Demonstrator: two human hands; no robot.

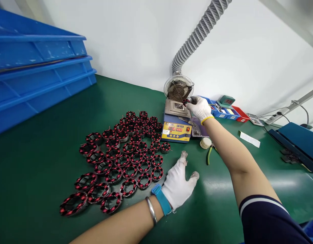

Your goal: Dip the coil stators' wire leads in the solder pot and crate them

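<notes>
My right hand (200, 107), in a white glove with a yellow cuff, grips a motor stator (186, 101) with red and black windings, at the right edge of the solder pot's (178, 107) top. The pot's yellow front panel (176, 131) has lit red digits. My left hand (178, 183), gloved, with a blue wrist strap, hovers low over the green table, thumb and fingers apart and nothing in it. Left of it stand rows of similar stators (129, 171). Part of the held stator is hidden behind my right fingers.
Stacked blue crates (42, 71) stand at left. Behind the pot, a round fan (179, 90) joins a grey duct hose (197, 32). Right of the pot are a purple tray (200, 128), a round whitish block (205, 143), green-handled pliers (208, 156), blue bins (221, 113), a red bin (240, 114) and a clock (227, 100).
</notes>
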